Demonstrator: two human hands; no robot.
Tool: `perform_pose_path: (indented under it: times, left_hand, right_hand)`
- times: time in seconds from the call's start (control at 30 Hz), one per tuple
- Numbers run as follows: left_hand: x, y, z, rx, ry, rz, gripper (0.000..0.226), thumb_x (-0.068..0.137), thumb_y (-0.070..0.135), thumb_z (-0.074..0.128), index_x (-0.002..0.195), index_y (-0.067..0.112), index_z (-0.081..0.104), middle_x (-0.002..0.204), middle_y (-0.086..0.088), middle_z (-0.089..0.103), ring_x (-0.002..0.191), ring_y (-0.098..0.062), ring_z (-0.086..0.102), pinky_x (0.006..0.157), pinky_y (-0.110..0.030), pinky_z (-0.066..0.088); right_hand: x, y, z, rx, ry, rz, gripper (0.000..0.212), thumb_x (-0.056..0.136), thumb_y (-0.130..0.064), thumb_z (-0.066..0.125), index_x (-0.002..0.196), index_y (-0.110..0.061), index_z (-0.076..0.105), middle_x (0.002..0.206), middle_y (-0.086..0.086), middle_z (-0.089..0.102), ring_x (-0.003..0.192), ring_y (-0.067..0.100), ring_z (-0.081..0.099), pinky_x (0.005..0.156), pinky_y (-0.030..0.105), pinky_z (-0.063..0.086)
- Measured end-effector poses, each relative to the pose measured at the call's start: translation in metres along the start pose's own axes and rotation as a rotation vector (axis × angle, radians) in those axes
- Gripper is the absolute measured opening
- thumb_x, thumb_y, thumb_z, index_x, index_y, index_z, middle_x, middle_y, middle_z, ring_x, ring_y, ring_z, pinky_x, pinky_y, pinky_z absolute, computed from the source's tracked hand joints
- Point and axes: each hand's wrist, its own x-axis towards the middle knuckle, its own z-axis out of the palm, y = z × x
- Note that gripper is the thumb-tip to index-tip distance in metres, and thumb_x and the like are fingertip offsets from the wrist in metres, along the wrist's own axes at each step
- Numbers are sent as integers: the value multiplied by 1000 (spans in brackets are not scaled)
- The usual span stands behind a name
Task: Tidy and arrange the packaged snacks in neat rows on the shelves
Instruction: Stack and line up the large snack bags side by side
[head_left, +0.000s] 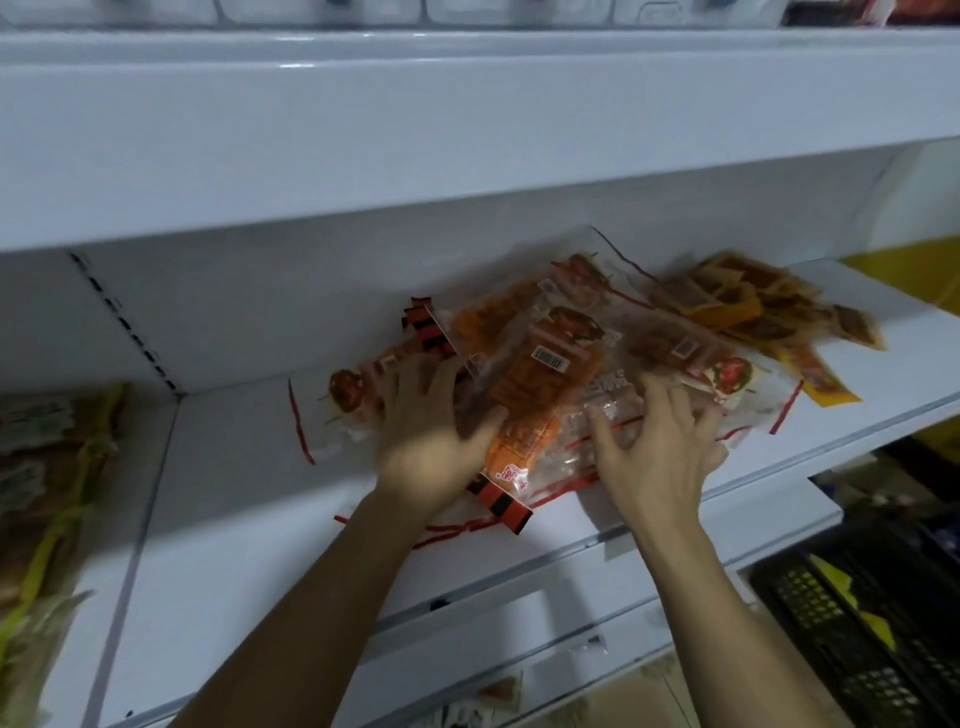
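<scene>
A loose pile of clear snack bags with orange contents (540, 374) lies on the white shelf (249, 499). My left hand (431, 436) lies on the left part of the pile, fingers spread, thumb against an orange bag with a barcode. My right hand (660, 447) presses flat on a clear red-edged bag at the right. An orange-and-black striped pack (501, 501) pokes out under my left wrist. Smaller yellow and brown packets (769, 312) lie scattered at the back right.
Green-and-brown snack bags (47, 493) fill the neighbouring shelf bay at the left. A black plastic crate (872, 623) stands at the lower right. Another white shelf (415, 130) hangs close overhead, and a lower shelf edge runs under my forearms.
</scene>
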Motion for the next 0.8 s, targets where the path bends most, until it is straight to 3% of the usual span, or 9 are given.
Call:
perform_pose_path:
  times: [0.1, 0.2, 0.33, 0.37, 0.43, 0.5, 0.57, 0.7, 0.8]
  left_hand:
    - [-10, 23, -3, 133, -193, 176, 91, 75, 88, 49, 152, 45, 29, 144, 2, 48, 131, -26, 47, 109, -52, 43]
    - [-13, 34, 2, 159, -315, 215, 104, 70, 94, 51, 155, 38, 26, 147, 1, 50, 128, -24, 54, 103, -44, 49]
    - [-13, 31, -25, -150, -425, 135, 53, 83, 52, 72, 127, 43, 44, 107, 17, 61, 96, -10, 64, 76, -18, 48]
    - [-12, 30, -34, -209, -449, 108, 49, 84, 44, 74, 123, 47, 44, 102, 21, 61, 92, -5, 64, 74, -15, 47]
    - [-11, 26, -49, -351, -461, 85, 49, 87, 29, 73, 126, 49, 49, 108, 25, 64, 101, 1, 65, 83, -15, 50]
    - [-9, 22, -64, -520, -448, 76, 42, 94, 17, 68, 130, 37, 59, 119, 18, 68, 111, 3, 64, 97, -21, 53]
    - [-10, 14, -79, -610, -398, 64, 32, 98, 23, 64, 131, 26, 66, 123, 11, 71, 115, -2, 65, 102, -28, 52]
    - [-23, -15, -110, -787, -198, -130, 26, 105, 37, 50, 114, 39, 74, 111, 21, 75, 107, 1, 68, 94, -15, 48]
    - [-37, -54, -116, -1151, -119, -414, 39, 102, 40, 47, 127, 20, 70, 122, 1, 74, 110, -19, 71, 90, -31, 53]
  right_hand:
    - [1, -14, -2, 39, -43, -73, 31, 96, -39, 59, 121, -21, 60, 124, 3, 66, 129, 26, 36, 99, 50, 27]
    - [3, -22, -3, 129, -126, -95, 24, 97, -18, 55, 120, -14, 59, 118, 10, 64, 127, 29, 43, 103, 49, 28]
    - [4, -15, -7, 250, -96, -242, 46, 80, 9, 57, 121, -11, 64, 109, 11, 65, 106, 31, 56, 93, 47, 49]
    - [5, -15, -8, 245, -83, -301, 50, 78, 10, 61, 122, -12, 66, 110, 10, 64, 105, 30, 56, 91, 45, 51]
    - [12, -22, -9, 206, -43, -408, 48, 78, 1, 72, 122, -18, 69, 117, 10, 60, 110, 31, 52, 92, 46, 48]
    - [24, -38, -10, 155, -43, -478, 42, 79, -14, 74, 118, -30, 72, 126, 13, 56, 118, 37, 47, 98, 49, 43]
    - [34, -58, -14, 120, -19, -532, 41, 76, -23, 70, 114, -38, 70, 134, 14, 56, 124, 42, 45, 99, 51, 39]
    - [28, -99, -23, 187, 133, -682, 23, 77, -31, 77, 99, -36, 79, 150, 8, 49, 143, 41, 36, 106, 52, 33]
    - [14, -122, -16, 205, 137, -801, 17, 80, -29, 76, 96, -31, 79, 135, -5, 64, 146, 35, 36, 109, 59, 27]
